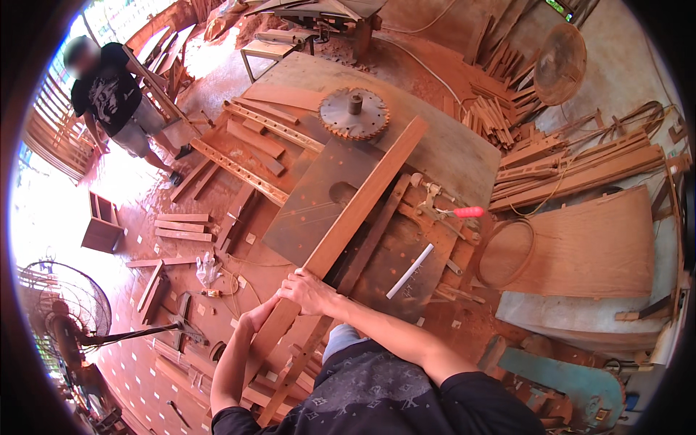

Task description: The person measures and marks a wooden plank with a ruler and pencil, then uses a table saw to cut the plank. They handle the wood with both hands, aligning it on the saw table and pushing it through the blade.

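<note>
A long, straight wooden board slants across the dark metal machine table, its near end reaching back past my waist. My right hand is closed over the board's top at the table's near edge. Just beside it, my left hand grips the board's left side; some of its fingers are hidden. Near the board's far end, a toothed circular saw blade lies level on an upright spindle. I cannot tell whether it is spinning. Right of the board are a toggle clamp with a red handle and a white stick.
Another person stands at the far left. Wooden rails and offcuts lie left of the blade. A floor fan stands at left. Stacked timber and a curved wooden sheet are at right. Sawdust covers the floor.
</note>
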